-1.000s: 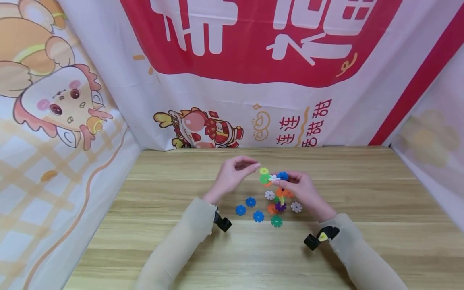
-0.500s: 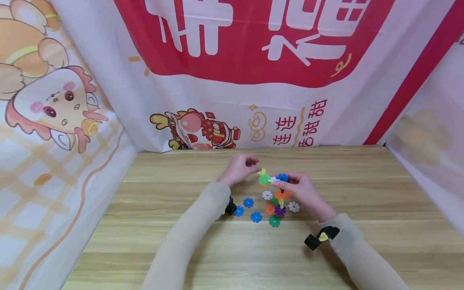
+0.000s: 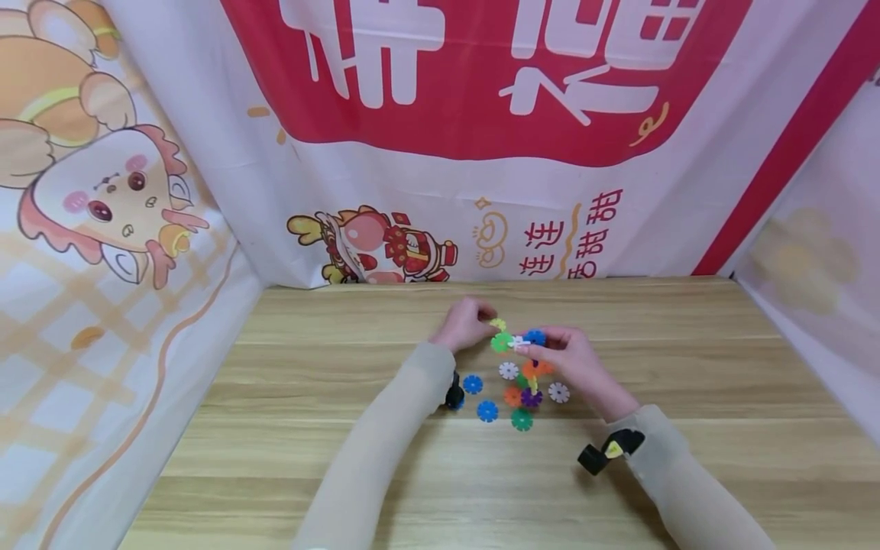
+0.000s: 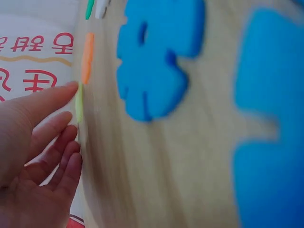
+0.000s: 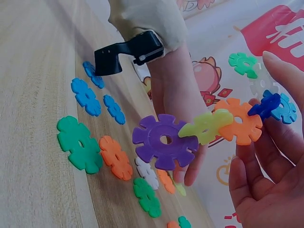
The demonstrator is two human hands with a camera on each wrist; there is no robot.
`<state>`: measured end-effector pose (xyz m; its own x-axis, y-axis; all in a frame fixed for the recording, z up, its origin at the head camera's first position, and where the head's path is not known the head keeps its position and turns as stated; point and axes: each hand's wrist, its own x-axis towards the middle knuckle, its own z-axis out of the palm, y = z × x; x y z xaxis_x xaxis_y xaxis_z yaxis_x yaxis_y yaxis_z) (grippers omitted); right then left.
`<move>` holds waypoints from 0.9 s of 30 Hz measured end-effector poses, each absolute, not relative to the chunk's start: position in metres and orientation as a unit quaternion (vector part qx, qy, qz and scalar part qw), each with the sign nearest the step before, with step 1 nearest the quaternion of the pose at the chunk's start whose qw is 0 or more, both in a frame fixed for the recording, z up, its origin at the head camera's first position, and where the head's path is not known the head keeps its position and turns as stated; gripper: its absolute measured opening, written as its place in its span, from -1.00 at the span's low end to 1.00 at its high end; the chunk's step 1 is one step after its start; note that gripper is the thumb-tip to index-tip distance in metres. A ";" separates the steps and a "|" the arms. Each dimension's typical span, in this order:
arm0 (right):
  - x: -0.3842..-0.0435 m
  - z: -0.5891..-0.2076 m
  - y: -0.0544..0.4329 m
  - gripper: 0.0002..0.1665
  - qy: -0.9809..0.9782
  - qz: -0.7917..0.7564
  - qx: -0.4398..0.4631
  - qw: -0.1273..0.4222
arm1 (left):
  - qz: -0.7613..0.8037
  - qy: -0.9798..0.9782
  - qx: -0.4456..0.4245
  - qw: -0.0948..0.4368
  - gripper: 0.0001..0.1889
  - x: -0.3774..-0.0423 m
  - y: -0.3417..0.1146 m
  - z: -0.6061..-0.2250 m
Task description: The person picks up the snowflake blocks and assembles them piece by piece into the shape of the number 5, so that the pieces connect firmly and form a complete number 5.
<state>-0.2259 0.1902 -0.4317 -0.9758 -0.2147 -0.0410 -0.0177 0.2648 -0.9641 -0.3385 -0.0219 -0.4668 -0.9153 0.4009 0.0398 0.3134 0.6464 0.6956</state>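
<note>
Colourful notched plastic discs make up the things at hand. My right hand pinches a chain of joined discs near its blue disc. From there an orange disc, a yellow disc and a purple disc hang in a row; a light green disc and a clear white disc stick out at the other end. My left hand has its thumb and fingertips at the edges of a loose yellow disc, which looks pinched and slightly tilted in the head view.
Loose blue discs lie by my left wrist. Nearer the middle are a green disc, an orange disc and white discs. A wooden table bears them. Printed cloth stands behind it.
My left hand has come down and turned, reaching the loose yellow disc, which has tilted. The right hand keeps its grip on the chain nearly in place.
</note>
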 end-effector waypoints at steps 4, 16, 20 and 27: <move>-0.226 -0.432 0.191 -0.48 0.788 -0.606 -0.071 0.086 | 0.363 0.910 0.189 0.069 -0.66 -0.337 -0.019 -0.467; -0.226 -0.433 0.190 -0.45 0.788 -0.606 -0.065 0.089 | 0.361 0.914 0.167 0.077 -0.70 -0.336 -0.016 -0.464; -0.227 -0.433 0.190 -0.44 0.791 -0.602 -0.060 0.084 | 0.370 0.912 0.160 0.076 -0.71 -0.336 -0.017 -0.464; -0.226 -0.432 0.190 -0.44 0.792 -0.602 -0.059 0.077 | 0.398 0.898 0.165 0.085 -0.77 -0.332 -0.027 -0.460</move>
<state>-0.2261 0.1904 -0.4323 -0.9813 -0.1861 -0.0499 -0.0018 0.2677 -0.9635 -0.3321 -0.0268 -0.4600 -0.9312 0.3637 -0.0222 0.2277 0.6284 0.7438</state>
